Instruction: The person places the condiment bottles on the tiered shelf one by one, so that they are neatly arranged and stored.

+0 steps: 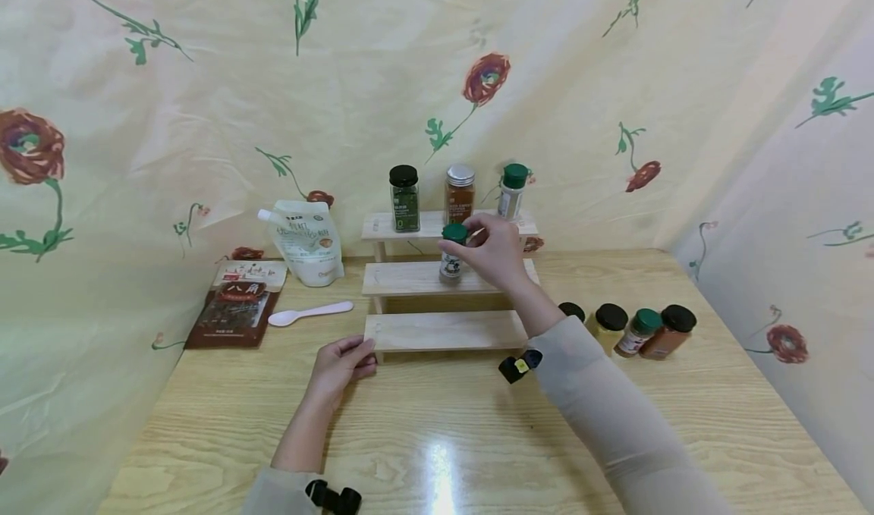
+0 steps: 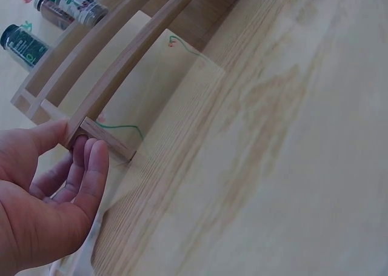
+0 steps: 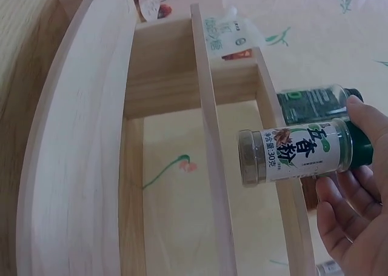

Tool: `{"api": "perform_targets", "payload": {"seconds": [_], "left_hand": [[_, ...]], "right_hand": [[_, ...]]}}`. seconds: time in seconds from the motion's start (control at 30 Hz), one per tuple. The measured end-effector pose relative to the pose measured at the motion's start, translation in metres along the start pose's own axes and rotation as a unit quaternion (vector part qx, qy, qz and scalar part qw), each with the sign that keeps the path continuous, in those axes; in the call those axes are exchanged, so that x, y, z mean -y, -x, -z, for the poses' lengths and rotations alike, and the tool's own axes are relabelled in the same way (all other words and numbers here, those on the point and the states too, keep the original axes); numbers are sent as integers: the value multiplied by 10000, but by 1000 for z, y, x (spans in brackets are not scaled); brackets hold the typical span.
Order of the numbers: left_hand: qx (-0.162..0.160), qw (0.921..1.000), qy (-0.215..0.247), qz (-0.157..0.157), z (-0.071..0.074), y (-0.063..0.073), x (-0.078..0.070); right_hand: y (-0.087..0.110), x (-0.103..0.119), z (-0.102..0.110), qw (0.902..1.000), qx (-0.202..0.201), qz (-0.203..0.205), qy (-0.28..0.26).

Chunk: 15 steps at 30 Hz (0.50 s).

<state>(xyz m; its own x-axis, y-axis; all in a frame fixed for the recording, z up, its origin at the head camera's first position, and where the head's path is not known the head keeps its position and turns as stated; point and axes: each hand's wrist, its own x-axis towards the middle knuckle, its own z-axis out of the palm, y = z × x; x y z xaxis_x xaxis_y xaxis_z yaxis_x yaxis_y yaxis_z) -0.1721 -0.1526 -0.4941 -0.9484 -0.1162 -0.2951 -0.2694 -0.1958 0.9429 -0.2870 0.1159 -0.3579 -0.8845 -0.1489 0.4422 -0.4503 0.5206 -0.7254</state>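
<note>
A three-tier light wooden rack (image 1: 437, 331) stands on the table. My left hand (image 1: 339, 366) grips the left end of its lowest shelf, thumb on top and fingers below, as the left wrist view shows. With my right hand (image 1: 493, 251) I pinch a small spice jar (image 3: 303, 150) by its green cap. The jar has a white label and is upright, close over the middle shelf (image 1: 403, 278). On the top shelf are a black-capped jar of green herbs (image 1: 405, 200), a silver-capped jar of reddish spice (image 1: 460, 189) and a green-capped jar (image 1: 512, 189).
Right of the rack stand several more spice jars, among them a yellow one (image 1: 609, 327), a green-capped one (image 1: 638, 331) and a reddish one (image 1: 671, 331). To the left are a white spouted pouch (image 1: 310, 246), a brown packet (image 1: 239, 306) and a pale spoon (image 1: 310, 312). Flowered cloth hangs behind.
</note>
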Motion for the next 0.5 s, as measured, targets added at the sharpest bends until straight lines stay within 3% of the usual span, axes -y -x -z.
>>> {"api": "perform_targets", "payload": {"seconds": [0.2, 0.5], "left_hand": [[-17, 10000, 8, 35, -1, 1, -1], [-52, 10000, 54, 39, -3, 1, -2]], "right_hand": [[-3, 4, -14, 9997, 51, 96, -226], [-8, 20, -35, 9989, 338, -82, -299]]}}
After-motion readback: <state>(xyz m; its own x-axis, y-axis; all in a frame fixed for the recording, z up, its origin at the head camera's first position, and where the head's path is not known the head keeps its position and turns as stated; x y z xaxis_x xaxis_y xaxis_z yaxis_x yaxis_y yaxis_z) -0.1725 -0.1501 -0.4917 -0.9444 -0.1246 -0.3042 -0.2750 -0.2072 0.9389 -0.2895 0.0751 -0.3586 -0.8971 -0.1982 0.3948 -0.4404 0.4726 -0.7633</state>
